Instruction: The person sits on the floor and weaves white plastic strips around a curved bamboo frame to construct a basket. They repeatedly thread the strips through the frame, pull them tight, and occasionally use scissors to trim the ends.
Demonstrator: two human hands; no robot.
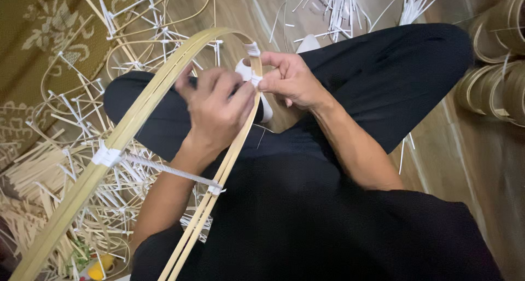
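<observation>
While pinching white tie [255, 79] | both hands [216, 108] closed | curved bamboo hoop [136, 114].

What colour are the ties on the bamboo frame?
White ties on the pale yellow bamboo frame, seen in the head view.

Black clothing all over: plain dark trousers [394, 78] across both legs, matte fabric, no pattern or print showing. Black top [328, 226] below, same flat weave, slightly textured. Forearms bare, no sleeves reaching the wrists. Left hand [216, 108] and right hand [290, 81] bare too, without gloves, rings or watch.
</observation>
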